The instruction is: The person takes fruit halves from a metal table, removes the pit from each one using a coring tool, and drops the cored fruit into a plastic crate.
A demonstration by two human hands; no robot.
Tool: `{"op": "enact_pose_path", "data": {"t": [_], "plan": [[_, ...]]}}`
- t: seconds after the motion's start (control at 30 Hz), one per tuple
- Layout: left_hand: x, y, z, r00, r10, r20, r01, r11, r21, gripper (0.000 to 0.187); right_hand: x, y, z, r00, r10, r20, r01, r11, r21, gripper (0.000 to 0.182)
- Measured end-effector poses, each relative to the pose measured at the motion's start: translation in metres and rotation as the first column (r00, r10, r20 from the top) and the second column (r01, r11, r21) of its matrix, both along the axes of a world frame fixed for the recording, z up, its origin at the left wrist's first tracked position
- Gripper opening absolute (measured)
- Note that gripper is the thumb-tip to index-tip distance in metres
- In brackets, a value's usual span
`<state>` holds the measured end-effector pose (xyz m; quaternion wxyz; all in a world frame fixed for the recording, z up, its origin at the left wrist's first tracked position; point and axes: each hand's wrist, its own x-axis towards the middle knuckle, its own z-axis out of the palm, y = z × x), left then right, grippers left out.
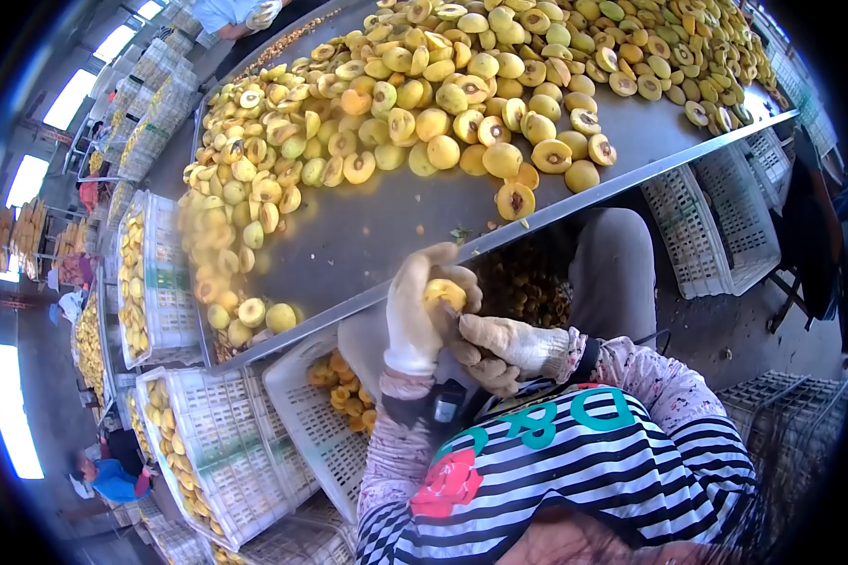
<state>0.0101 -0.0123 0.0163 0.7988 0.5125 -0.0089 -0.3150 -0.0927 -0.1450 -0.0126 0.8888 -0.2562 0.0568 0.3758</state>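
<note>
While left hand (415, 315) grips one fruit (444, 293), right hand (499, 350) touches

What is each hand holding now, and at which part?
The left hand wraps around a yellow fruit, gripping its sides. The right hand touches it from below; whether it holds a tool cannot be told.
</note>
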Motion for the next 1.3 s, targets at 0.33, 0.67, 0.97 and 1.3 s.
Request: {"op": "enact_pose_path", "data": {"t": [0.33,0.67,0.97,1.3], "plan": [[-0.021,0.007,-0.022,0.97,0.199,0.137,-0.165,0.961,-0.222,0.043,-0.002,0.006,-0.008,1.0,0.024,0.008,-0.024,0.998,-0.063,0.046],[0.006,0.025,-0.031,0.982,-0.168,-0.081,0.154,0.976,-0.155,0.031,-0.002,0.024,-0.031,0.991,0.089,0.095,-0.079,0.991,-0.107,0.051],[-0.004,0.052,-0.038,0.844,0.139,0.519,-0.248,0.958,0.146,0.033,0.01,0.006,-0.026,0.938,0.347,-0.003,-0.335,0.907,0.256,0.032],[0.014,0.06,0.038,0.328,-0.505,0.799,-0.512,0.615,0.599,0.028,0.003,0.0,-0.03,0.898,-0.397,-0.189,0.357,0.909,-0.213,0.043]]}}
